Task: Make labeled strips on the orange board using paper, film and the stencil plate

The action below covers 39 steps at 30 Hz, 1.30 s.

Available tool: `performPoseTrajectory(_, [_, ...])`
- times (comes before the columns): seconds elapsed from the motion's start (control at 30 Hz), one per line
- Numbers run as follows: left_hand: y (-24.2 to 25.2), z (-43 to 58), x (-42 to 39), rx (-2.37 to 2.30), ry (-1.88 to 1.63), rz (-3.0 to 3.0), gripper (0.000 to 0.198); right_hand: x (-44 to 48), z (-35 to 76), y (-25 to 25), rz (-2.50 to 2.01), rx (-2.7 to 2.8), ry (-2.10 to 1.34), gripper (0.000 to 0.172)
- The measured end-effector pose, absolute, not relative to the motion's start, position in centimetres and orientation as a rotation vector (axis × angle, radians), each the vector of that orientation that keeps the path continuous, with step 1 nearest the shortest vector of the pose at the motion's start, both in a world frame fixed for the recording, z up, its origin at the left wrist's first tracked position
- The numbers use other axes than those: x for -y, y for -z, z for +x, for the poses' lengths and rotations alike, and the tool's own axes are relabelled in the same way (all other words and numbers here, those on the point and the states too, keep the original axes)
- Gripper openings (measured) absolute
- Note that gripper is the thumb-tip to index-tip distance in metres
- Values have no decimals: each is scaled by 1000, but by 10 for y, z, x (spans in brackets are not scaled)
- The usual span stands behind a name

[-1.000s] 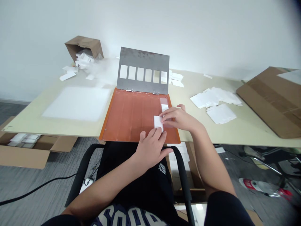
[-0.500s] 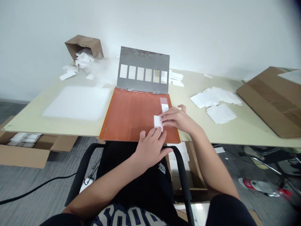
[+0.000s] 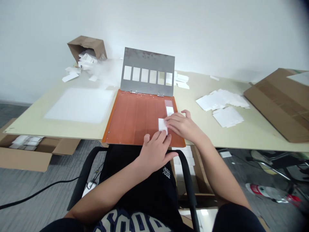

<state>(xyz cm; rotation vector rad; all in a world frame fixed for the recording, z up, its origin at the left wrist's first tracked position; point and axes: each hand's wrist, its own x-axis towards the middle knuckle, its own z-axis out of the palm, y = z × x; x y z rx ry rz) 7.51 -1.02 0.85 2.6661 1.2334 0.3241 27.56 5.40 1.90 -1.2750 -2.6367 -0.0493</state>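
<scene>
An orange grooved board (image 3: pixel 135 117) lies at the table's near edge, with a grey metal lid (image 3: pixel 147 72) hinged upright behind it, pierced by several rectangular windows. A small white card (image 3: pixel 162 124) rests in the rightmost groove, with another white piece (image 3: pixel 169 110) farther up the same groove. My right hand (image 3: pixel 184 125) lies over that groove, fingers stretched flat, fingertips on the card's right edge. My left hand (image 3: pixel 155 151) sits at the board's near edge, fingers flat, tips touching the card's lower end.
Loose white cards (image 3: pixel 222 106) lie in piles right of the board, a flat cardboard sheet (image 3: pixel 277 100) beyond them. A translucent sheet (image 3: pixel 79 104) lies left. A tipped brown box (image 3: pixel 87 48) spills white pieces at the back left. Open cartons (image 3: pixel 31 149) stand under the table.
Almost nothing has moved. My right hand has shifted very slightly along the groove; the left hand stays where it was.
</scene>
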Motion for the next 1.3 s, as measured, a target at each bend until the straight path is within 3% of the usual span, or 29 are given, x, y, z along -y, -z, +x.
performPoseTrajectory(0.27, [-4,79,14,-1289,-312,2708,70,-59,269,-16,-1347,2510,-133,26])
performPoseTrajectory(1.3, [-5,83,17,-1327,-269,2726,76,-48,273,-6,-1177,2685,181,29])
